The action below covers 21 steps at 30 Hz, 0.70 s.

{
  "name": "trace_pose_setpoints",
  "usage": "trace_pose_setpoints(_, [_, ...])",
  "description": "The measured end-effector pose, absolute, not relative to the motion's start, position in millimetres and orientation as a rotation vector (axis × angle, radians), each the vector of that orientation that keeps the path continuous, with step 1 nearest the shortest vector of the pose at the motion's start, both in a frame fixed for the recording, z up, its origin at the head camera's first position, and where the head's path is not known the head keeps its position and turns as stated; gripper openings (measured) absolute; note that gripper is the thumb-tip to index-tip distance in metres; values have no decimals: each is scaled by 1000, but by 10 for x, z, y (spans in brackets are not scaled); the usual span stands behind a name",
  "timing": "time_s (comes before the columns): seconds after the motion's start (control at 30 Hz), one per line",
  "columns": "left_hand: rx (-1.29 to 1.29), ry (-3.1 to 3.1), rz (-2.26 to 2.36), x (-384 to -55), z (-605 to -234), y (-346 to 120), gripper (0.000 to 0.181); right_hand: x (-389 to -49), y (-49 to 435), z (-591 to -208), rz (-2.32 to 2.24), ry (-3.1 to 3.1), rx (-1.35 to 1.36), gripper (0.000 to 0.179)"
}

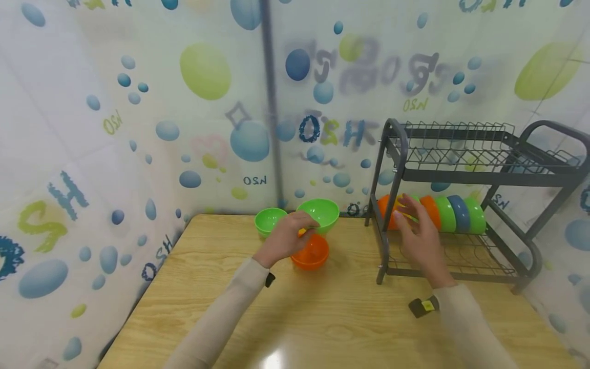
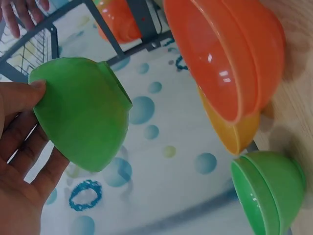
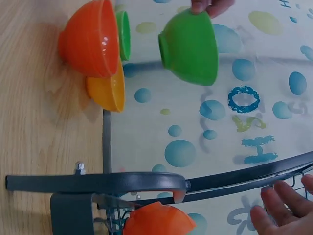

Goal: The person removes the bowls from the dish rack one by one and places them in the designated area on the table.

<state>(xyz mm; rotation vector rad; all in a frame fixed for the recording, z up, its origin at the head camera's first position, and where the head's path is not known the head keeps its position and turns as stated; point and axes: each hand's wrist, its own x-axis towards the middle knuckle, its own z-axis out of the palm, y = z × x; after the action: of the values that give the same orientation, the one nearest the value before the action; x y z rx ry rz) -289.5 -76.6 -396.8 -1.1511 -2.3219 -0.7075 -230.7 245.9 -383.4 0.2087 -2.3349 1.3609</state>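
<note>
My left hand (image 1: pixel 288 238) pinches the rim of a green bowl (image 1: pixel 320 212), thumb on one side and fingers on the other. Both wrist views show this bowl (image 2: pixel 80 115) raised above the table. Below it on the table stand stacked orange bowls (image 1: pixel 311 253), with a yellow bowl (image 2: pixel 239 129) behind them and stacked green bowls (image 1: pixel 269 220) to the left. Over on the right, my right hand (image 1: pixel 421 238) holds nothing, its fingers spread and slightly bent. It overlaps the lower tier of the dish rack in the head view.
A dark two-tier dish rack (image 1: pixel 465 177) stands at the right of the wooden table (image 1: pixel 221 287). On its lower tier a row of orange, yellow, green and blue bowls (image 1: pixel 444 214) sits on edge. A patterned curtain (image 1: pixel 207 128) hangs behind the table.
</note>
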Motion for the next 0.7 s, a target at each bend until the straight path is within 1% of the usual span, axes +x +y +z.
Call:
trace_pose_setpoints(0.17, [-1092, -2313, -712, -2996, -3991, -900, 12, -2447, 2468, -3784, 1442, -2359, 122, 66])
trace_pose_setpoints(0.37, [-1032, -2359, -742, -3134, -4063, -1058, 11, -2530, 2469, -3724, 1538, -2340, 24, 68])
trace_pose_setpoints(0.7, [-938, -2338, -657, -3326, -4164, -1282, 10, -2648, 2475, -3694, 1570, -2286, 9, 63])
